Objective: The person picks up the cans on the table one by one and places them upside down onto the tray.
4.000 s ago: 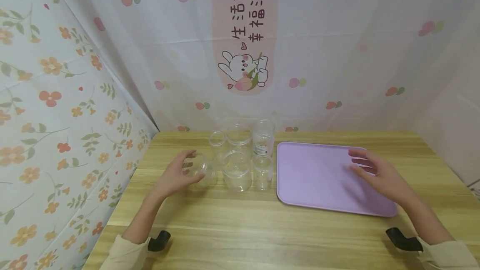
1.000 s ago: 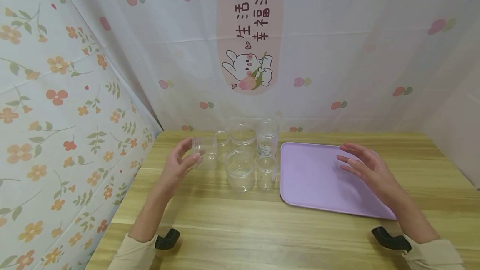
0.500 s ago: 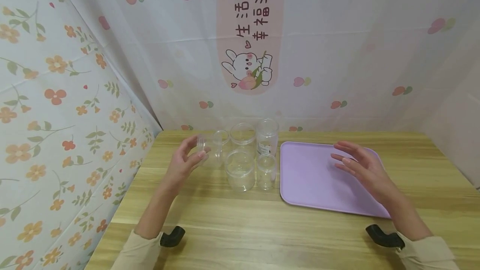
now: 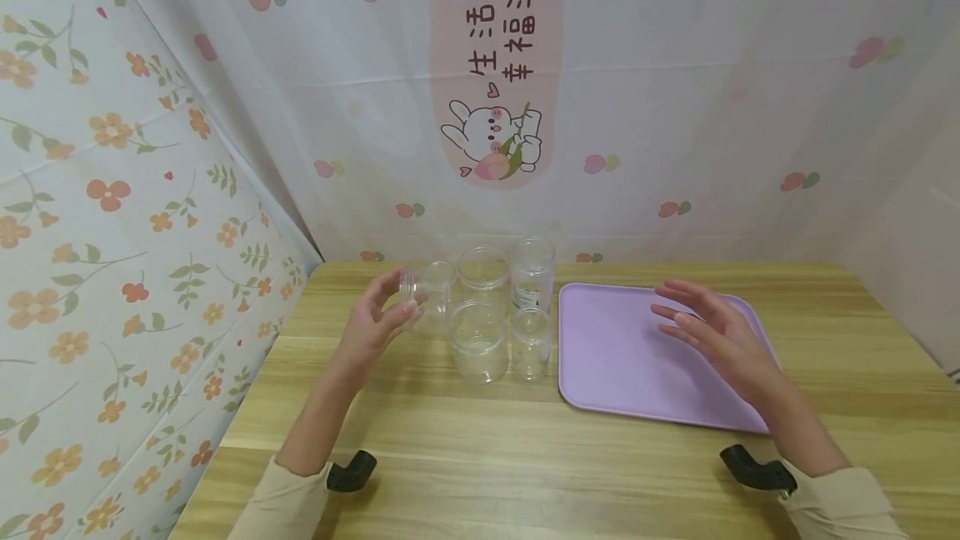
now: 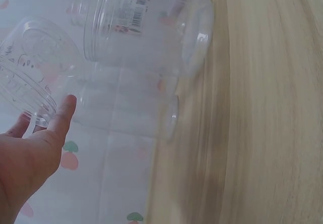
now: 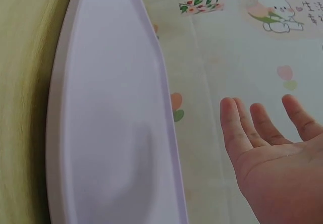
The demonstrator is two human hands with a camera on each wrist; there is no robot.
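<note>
My left hand (image 4: 372,319) holds a clear plastic jar (image 4: 433,302) by its threaded mouth end, raised off the table and lying sideways, its base toward the right. In the left wrist view the jar (image 5: 38,57) sits between thumb and fingers. It overlaps a narrow clear jar behind it in the head view. Right beside it stand a wide front jar (image 4: 480,348), a small narrow jar (image 4: 531,348), a wide back jar (image 4: 483,269) and a tall labelled jar (image 4: 534,269). Over the purple tray (image 4: 615,357) hovers my right hand (image 4: 720,340), fingers spread, holding nothing.
The wooden table (image 4: 465,448) reaches back to a printed curtain (image 4: 637,123). A floral cloth (image 4: 135,273) hangs along the left side. Black curved pieces (image 4: 352,472) stick out by both cuffs.
Since the earliest frame, my left hand has lifted the jar and turned it sideways. Lately it has shifted right toward the other jars. The right hand has drifted left over the tray.
</note>
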